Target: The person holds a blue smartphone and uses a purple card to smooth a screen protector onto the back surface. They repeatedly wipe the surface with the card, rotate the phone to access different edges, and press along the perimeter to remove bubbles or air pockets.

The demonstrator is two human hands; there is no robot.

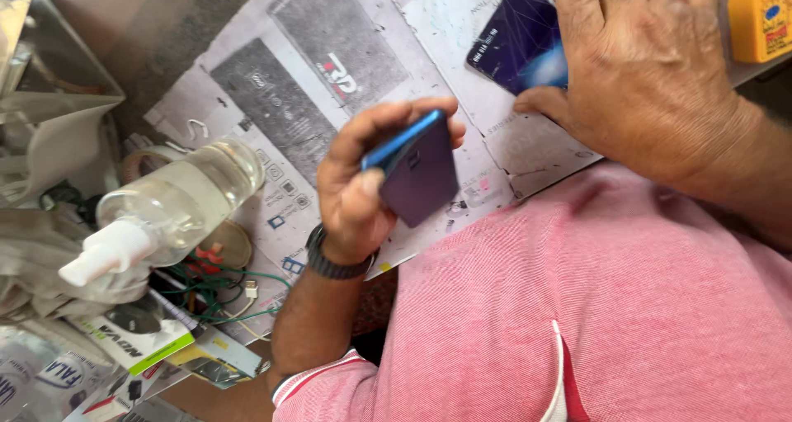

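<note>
- Head view: the left hand (pixel 363 187) holds a blue phone (pixel 417 174) up in the air, over the edge of the surface (pixel 528 154). The thumb and fingers are closed around its sides.
- The right hand (pixel 643 84) lies on a dark back cover (pixel 518 41) that is flat on the newspaper (pixel 330 67). The fingers press down on it. I cannot tell if they are curled around its edge, because the hand hides that part.
- The phone could slip and fall. Only the fingertips pinch it, and it is tilted.
- The back cover could slide on the smooth paper if the hand pushes sideways.
- The spray bottle (pixel 177 207) lies on its side near the left hand. An elbow bump could make it roll, and it may leak on the wires (pixel 219 294) beside it.
- The surface is covered with newspaper and is crowded on the left with bags, small boxes (pixel 136 331) and tape.
- A yellow box (pixel 763 18) sits at the far right corner.
- The person wears a pink shirt (pixel 594 306) and a black watch (pixel 334 264).
- The room is hard to see. The light looks like daylight.
</note>
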